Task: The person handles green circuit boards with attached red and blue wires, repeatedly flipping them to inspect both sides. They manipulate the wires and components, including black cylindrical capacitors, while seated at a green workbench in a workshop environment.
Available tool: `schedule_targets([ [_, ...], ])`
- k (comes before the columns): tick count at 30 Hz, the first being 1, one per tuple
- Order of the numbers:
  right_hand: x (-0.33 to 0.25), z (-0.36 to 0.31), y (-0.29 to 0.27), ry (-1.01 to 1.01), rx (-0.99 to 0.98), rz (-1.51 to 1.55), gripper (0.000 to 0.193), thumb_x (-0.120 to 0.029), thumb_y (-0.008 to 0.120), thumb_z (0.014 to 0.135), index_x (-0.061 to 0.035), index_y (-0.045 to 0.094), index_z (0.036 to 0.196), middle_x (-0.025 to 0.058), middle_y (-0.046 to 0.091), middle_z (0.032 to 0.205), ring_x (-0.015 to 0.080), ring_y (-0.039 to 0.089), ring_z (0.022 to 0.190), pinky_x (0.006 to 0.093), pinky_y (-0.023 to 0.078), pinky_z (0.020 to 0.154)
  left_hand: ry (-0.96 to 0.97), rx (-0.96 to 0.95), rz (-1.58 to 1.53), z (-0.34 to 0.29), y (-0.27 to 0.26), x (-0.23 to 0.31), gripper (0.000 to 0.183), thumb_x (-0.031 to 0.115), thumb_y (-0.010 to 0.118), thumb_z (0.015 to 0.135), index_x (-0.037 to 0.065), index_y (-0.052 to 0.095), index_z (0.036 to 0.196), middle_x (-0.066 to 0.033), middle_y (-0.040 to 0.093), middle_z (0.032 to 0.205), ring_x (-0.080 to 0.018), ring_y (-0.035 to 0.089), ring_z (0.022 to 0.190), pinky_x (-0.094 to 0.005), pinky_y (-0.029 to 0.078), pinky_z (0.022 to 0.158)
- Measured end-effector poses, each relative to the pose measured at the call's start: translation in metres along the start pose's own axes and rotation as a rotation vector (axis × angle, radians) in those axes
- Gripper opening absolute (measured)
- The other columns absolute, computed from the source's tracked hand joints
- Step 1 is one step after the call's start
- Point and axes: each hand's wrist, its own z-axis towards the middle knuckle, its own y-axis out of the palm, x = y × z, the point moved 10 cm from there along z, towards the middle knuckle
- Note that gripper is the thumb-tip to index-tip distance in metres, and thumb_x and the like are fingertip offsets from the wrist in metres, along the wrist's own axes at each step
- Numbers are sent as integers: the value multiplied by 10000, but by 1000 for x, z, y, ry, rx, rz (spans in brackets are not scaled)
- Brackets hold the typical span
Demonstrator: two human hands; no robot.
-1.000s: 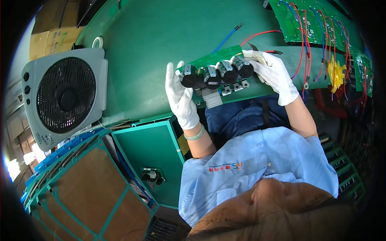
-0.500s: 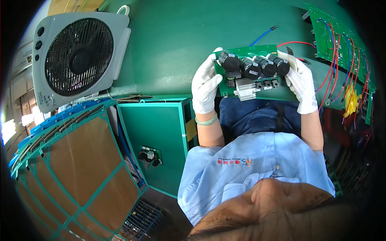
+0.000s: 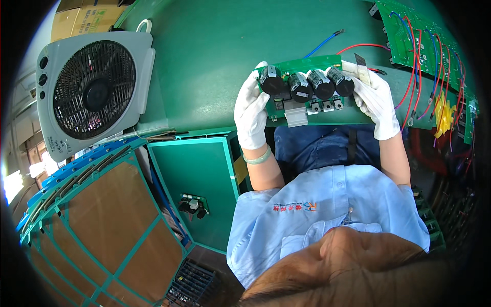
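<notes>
Between both white-gloved hands a green circuit board is held up over the near edge of the green bench. Several black cylindrical capacitors line it, with a silver finned heat sink and small black parts below them. My left hand is closed on the board's left end, thumb in front. At the right end, my right hand grips the board. A thin dark strip sticks up by the right fingers; whether they hold it I cannot tell.
A grey box fan stands at the left, with a cardboard box behind it. On the right lies a large green board with red and blue wires and a yellow bundle. A smaller board rests on a green surface below left.
The view has shifted a little, so most things sit slightly differently in the picture. Both hands still hold the circuit board, which has tilted slightly.
</notes>
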Motion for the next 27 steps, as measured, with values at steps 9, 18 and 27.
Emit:
schedule_targets([
  [9, -9, -2, 6, 34, 45, -1, 364, -172, 577, 989, -90, 615, 1342, -52, 554, 677, -14, 400, 488, 153, 344, 434, -4, -72, -66, 3, 2, 3, 605, -43, 596, 818, -102, 446, 1401, -241, 451, 1473, -323, 436, 1375, -442, 287, 1168],
  [18, 1, 4, 4, 0, 5, 57, 382, -145, 570, 987, -86, 594, 1363, -46, 549, 689, 1, 385, 478, 161, 319, 426, -47, -92, -86, 4, 12, 7, 608, 12, 579, 872, -115, 388, 1435, -223, 535, 1382, -288, 534, 1283, -387, 391, 1098],
  [27, -44, 11, 14, -415, 136, -166, 306, -112, 576, 995, -23, 597, 1287, 14, 657, 1047, 69, 591, 865, 227, 505, 759, 230, -104, 47, 14, 20, 39, 487, 114, 608, 936, -97, 482, 1357, -248, 592, 1307, -292, 609, 1161, -379, 490, 997],
])
